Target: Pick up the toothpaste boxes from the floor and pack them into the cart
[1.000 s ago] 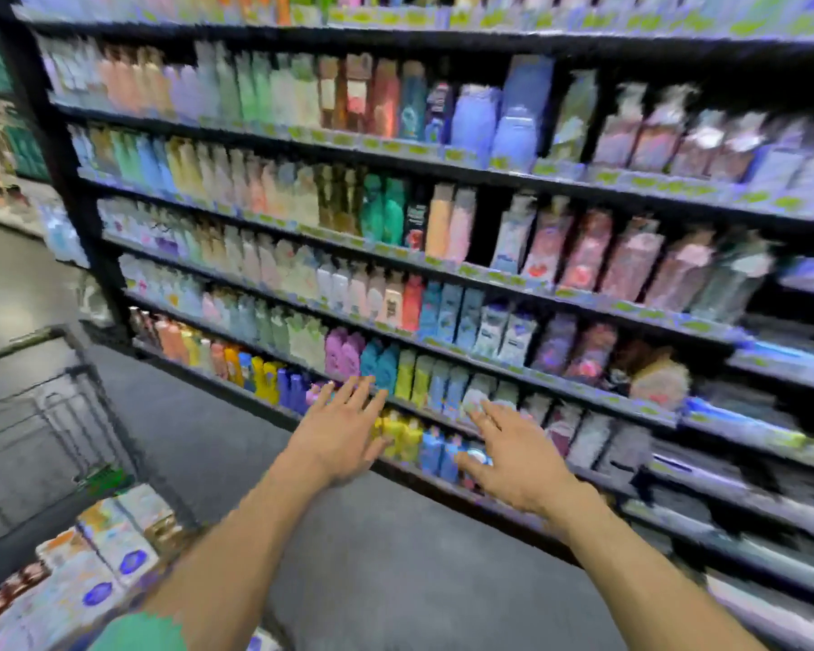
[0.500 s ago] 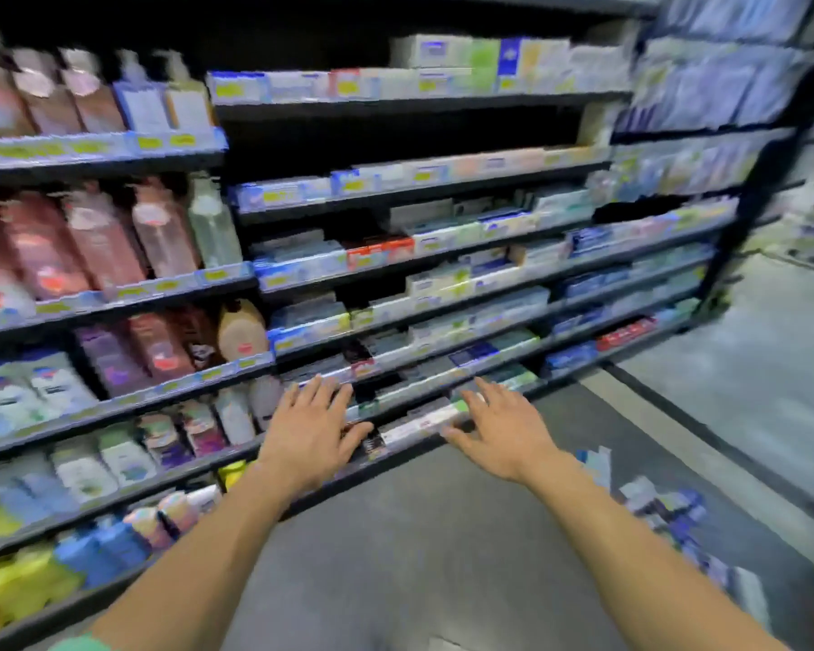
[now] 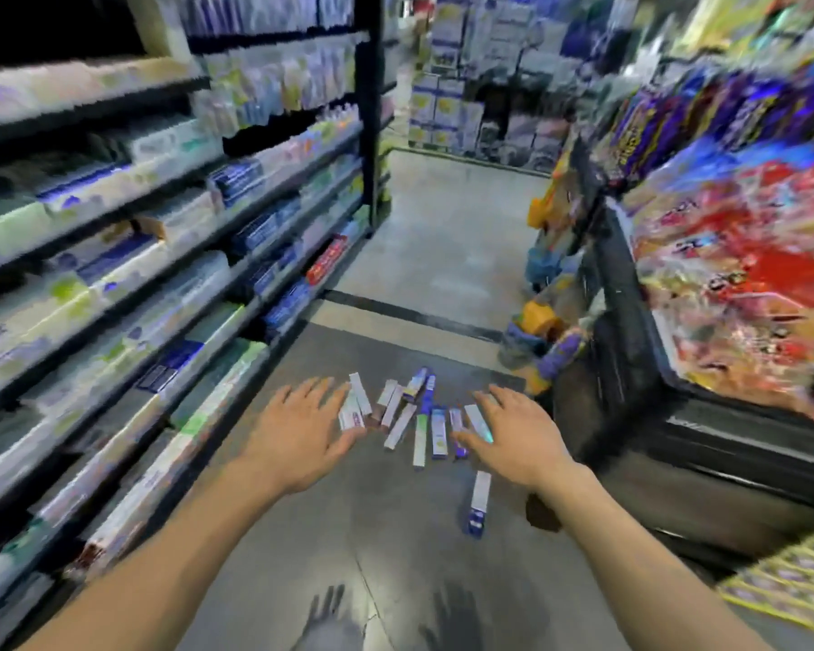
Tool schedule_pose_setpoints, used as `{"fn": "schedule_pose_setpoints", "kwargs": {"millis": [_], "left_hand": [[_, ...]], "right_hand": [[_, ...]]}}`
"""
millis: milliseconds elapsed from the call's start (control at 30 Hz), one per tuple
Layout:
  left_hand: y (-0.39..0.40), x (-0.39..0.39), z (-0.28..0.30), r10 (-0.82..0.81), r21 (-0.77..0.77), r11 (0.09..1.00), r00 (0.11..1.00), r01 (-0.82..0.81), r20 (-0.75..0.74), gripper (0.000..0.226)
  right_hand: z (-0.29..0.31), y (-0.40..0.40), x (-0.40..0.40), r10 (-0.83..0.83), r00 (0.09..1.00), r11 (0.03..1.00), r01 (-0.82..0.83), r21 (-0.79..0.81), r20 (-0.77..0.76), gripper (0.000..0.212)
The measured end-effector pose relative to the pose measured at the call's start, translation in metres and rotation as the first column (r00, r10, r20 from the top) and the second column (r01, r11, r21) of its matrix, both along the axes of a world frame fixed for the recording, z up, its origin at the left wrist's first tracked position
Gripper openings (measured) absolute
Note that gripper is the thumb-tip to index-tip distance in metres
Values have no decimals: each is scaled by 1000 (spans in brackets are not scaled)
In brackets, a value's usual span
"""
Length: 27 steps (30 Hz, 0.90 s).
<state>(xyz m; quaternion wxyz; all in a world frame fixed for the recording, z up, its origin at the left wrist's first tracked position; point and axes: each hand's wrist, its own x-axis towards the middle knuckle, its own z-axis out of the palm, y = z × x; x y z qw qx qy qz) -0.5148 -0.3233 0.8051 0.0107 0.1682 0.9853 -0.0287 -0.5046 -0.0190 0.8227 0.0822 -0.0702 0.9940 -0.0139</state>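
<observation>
I see the grey floor [image 3: 395, 533] of a shop aisle running away from me, crossed by a dark stripe farther up. Along my left the long shelves [image 3: 128, 293] stand stacked with boxed goods, all smeared by motion blur, so no label is readable. On my right sits a low dark display bin [image 3: 630, 368] heaped with bright red and purple packets [image 3: 748, 256], with yellow and blue items hanging at its near end.

Both bare forearms stretch forward over the floor, palms down. The left hand [image 3: 297, 434] has its fingers straight and slightly spread, holding nothing; its thumb tip lies just beside the nearest boxes in the picture, though I cannot tell whether it touches them. The right hand [image 3: 513, 434] is likewise flat, fingers fanned apart and empty, its fingers overlapping the right edge of the pile as seen from above (contact cannot be judged). The hands' shadows [image 3: 386, 617] fall on the floor close to me.

Between the two hands the toothpaste boxes [image 3: 419, 415] lie scattered flat on the floor in a loose cluster, mostly lengthwise away from me, white with blue, green and purple ends. One single box [image 3: 478, 505] lies apart, nearer to me, beside the right wrist.
</observation>
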Motion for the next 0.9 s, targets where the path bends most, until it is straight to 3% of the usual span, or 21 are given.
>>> {"fn": "schedule_pose_setpoints", "kwargs": {"millis": [100, 233, 467, 567, 900], "left_hand": [[21, -52, -8, -81, 34, 996, 997, 81, 13, 102], [57, -122, -15, -185, 74, 980, 982, 182, 30, 86], [136, -201, -32, -297, 165, 944, 954, 286, 42, 87], [168, -230, -52, -305, 191, 938, 951, 291, 50, 84], [270, -315, -189, -237, 235, 950, 966, 208, 102, 82]], "right_hand": [[-4, 22, -20, -130, 992, 991, 130, -26, 8, 91], [-12, 45, -47, -262, 965, 963, 261, -73, -12, 116], [-23, 75, -84, -476, 878, 868, 479, -129, 52, 102], [-42, 97, -107, -525, 845, 828, 534, -169, 99, 85], [-185, 211, -202, -526, 821, 793, 568, -220, 223, 82]]}}
